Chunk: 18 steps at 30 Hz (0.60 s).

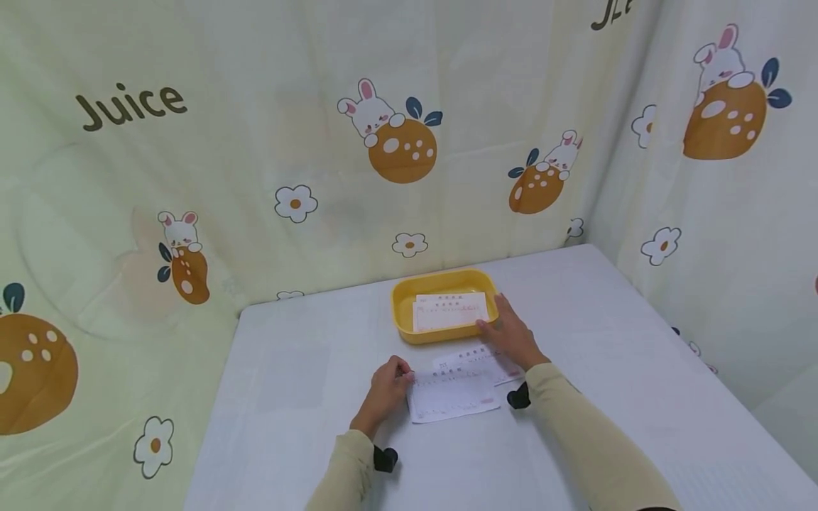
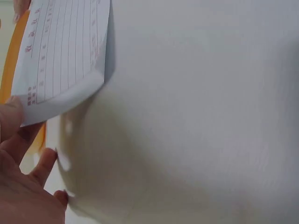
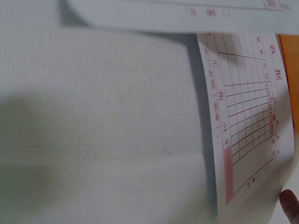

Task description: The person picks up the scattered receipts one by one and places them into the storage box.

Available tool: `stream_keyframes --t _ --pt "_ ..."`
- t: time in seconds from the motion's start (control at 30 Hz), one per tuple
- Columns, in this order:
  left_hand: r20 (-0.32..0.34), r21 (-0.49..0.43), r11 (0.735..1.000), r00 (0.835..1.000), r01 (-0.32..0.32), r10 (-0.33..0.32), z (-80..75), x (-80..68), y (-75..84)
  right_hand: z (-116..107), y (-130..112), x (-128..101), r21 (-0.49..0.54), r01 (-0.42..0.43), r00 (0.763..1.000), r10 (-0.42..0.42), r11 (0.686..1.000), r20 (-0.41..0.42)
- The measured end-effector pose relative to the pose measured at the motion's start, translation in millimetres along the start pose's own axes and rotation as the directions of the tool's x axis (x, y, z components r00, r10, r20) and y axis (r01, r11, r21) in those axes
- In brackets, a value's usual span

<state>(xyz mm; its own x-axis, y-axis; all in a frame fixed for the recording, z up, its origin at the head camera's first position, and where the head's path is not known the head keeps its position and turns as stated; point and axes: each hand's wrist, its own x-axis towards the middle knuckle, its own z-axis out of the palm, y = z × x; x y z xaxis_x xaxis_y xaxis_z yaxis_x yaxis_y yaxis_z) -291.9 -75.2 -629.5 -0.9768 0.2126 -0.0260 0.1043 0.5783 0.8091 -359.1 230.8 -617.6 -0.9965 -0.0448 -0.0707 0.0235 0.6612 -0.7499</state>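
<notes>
In the head view my left hand (image 1: pixel 387 389) is at the left edge of a printed receipt sheet (image 1: pixel 454 399). The left wrist view shows its thumb and forefinger pinching a corner of the ruled receipt (image 2: pixel 65 56), whose near edge curls up. A second receipt (image 1: pixel 514 372) lies partly under the first, at its upper right. Beyond them stands a shallow yellow tray (image 1: pixel 441 336) with receipts (image 1: pixel 449 317) inside. My right hand (image 1: pixel 514 337) touches the tray's front right corner, thumb on the front rim and fingers along the right side. Only one fingertip (image 3: pixel 289 205) appears in the right wrist view.
A white table (image 1: pixel 287 397) holds the tray and papers. A pale curtain (image 1: pixel 255 128) printed with rabbits and oranges hangs behind it, and another curtain side (image 1: pixel 716 213) runs along the right edge. Dark wrist cameras sit under both sleeves.
</notes>
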Motion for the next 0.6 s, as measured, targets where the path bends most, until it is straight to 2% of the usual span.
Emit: stream_keyframes --t 0.1,0.27,0.43,0.6 --pt "-0.002 -0.046 0.998 0.999 0.039 -0.039 -5.3 0.1 0.9 -1 -2 -1 0.027 -0.014 1.0 0.014 1.0 0.004" --pt "-0.027 -0.039 0.999 0.999 0.022 -0.023 -13.0 -2.0 -0.4 -1 -2 -1 0.031 -0.011 1.0 0.011 0.999 0.007" --pt "-0.025 -0.06 0.998 1.0 0.005 -0.007 -23.4 -0.6 -1.0 -1 -2 -1 0.025 0.001 1.0 -0.001 1.0 -0.003" --pt "-0.019 -0.077 0.997 0.999 0.028 -0.03 -38.0 2.9 1.9 -2 -2 -2 0.017 0.017 1.0 -0.017 1.0 -0.007"
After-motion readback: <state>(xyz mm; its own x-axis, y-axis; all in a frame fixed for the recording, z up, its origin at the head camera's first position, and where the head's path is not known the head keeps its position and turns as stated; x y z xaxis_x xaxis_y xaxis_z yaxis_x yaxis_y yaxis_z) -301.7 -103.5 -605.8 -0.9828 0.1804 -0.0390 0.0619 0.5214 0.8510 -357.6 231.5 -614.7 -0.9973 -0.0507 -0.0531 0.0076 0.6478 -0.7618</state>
